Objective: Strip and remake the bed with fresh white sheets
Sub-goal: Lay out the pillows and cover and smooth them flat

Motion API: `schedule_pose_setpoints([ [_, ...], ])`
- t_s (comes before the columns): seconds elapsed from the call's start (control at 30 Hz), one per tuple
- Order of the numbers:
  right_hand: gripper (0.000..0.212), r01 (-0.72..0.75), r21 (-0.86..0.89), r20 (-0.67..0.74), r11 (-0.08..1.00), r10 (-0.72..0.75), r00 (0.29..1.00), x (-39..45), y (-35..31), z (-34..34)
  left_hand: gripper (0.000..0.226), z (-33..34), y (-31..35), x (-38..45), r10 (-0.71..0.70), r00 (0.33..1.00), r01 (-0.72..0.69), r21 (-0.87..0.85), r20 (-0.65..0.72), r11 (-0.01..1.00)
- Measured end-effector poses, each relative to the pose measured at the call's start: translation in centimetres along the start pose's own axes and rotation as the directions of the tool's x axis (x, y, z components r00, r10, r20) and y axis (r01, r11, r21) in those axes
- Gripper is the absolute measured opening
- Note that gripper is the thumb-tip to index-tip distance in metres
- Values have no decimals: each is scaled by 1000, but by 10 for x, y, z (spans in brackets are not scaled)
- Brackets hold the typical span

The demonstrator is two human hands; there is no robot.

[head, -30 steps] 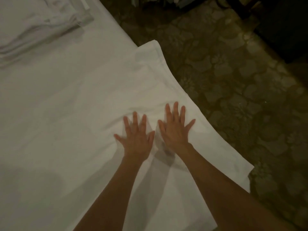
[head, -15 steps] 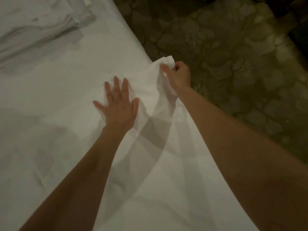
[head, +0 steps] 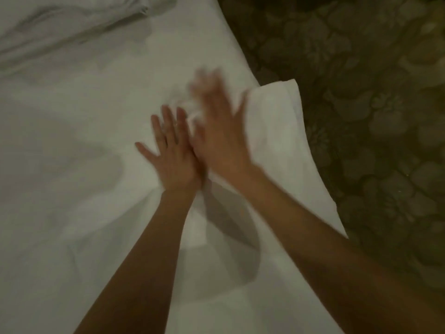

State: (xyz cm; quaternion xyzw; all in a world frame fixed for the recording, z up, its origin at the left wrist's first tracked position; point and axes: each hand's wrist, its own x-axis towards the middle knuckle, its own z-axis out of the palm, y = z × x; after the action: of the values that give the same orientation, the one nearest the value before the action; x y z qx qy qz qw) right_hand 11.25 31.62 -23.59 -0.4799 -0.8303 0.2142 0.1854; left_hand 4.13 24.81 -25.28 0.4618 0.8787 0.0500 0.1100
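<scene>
Wrinkles were the risk; my left hand (head: 174, 156) pressed flat on the white sheet (head: 79, 189), my blurred right hand (head: 220, 133) splayed, gripping nothing, might drag folds

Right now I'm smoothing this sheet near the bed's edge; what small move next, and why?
Probably sweep the right hand outward toward the folded sheet corner overhanging the carpet, while the left hand lies flat: creases remain between the hands.
</scene>
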Motion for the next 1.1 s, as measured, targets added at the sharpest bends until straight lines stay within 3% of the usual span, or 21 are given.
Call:
schedule_pose_setpoints([
  [0.07, 63, 206, -170, 303, 964, -148, 941, -31, -12, 28, 64, 4, -9, 4, 127, 992, -126, -148, -7, 981],
  [0.1, 59, 237, -209, 355, 949, -152, 922, -39, -2, 24, 59, -1, -19, -1, 150, 988, -148, -71, 20, 986],
  [0.2, 58, 199, -268, 232, 943, -138, 963, -30, 27, -23, 62, -27, -53, -21, 79, 996, -77, 42, -40, 996],
  [0.27, 58, 97, -275, 245, 957, -27, 969, -12, 49, -34, 62, -32, -72, -37, 58, 998, -57, 76, -9, 995],
  [0.37, 59, -76, -299, 271, 951, 161, 949, 5, 60, -47, 61, -37, -104, -63, 8, 999, -10, 76, 37, 997],
  [0.5, 63, -213, -517, 231, 829, 375, 898, -4, 62, -69, 64, -44, -134, -92, -42, 998, 38, 81, 54, 996],
  [0.57, 63, -123, -519, 257, 846, 291, 921, -26, 29, -60, 64, -46, -140, -102, -79, 995, 75, 68, 60, 995],
  [0.67, 68, 22, -391, 363, 920, 132, 922, -70, -52, -16, 58, -52, -157, -130, -152, 986, 148, 51, 71, 988],
  [0.83, 70, 309, -305, 533, 901, -108, 840, -163, -163, 46, 58, -65, -228, -210, -355, 920, 353, 41, 169, 935],
  [1.1, 72, 414, -306, 615, 857, -154, 773, -321, -202, 47, 65, -76, -307, -370, -389, 865, 390, 64, 318, 919],
])
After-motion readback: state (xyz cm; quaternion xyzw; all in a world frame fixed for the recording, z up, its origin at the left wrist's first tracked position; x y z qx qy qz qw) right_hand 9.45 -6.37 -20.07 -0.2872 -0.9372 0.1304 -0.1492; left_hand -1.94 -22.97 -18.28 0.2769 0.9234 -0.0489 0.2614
